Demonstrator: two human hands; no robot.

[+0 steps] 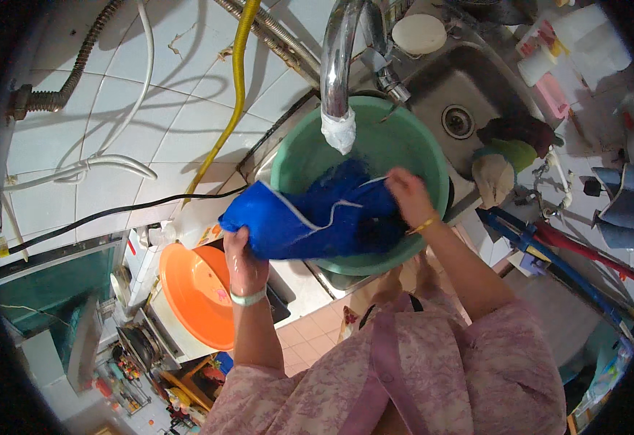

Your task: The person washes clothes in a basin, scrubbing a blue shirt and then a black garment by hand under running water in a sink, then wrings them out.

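Observation:
A wet blue cloth garment [295,223] with white piping stretches between my two hands over a green plastic basin [415,136]. My left hand [244,261] grips its left end, beyond the basin's rim. At the right, my right hand [408,198] holds another part of the fabric inside the rim; some of its fingers are hidden. Part of the cloth hangs down into the basin, and dark blue fabric shows there. Above the basin curves a chrome faucet [334,70] with a white wrap [339,130] around its spout.
An orange plastic basin [186,293] stands on the counter at the left. To the right is a steel sink [475,70] with a drain; cloths [494,174] hang over its edge. A yellow hose [238,81] and a black cable [126,209] run along the tiled wall.

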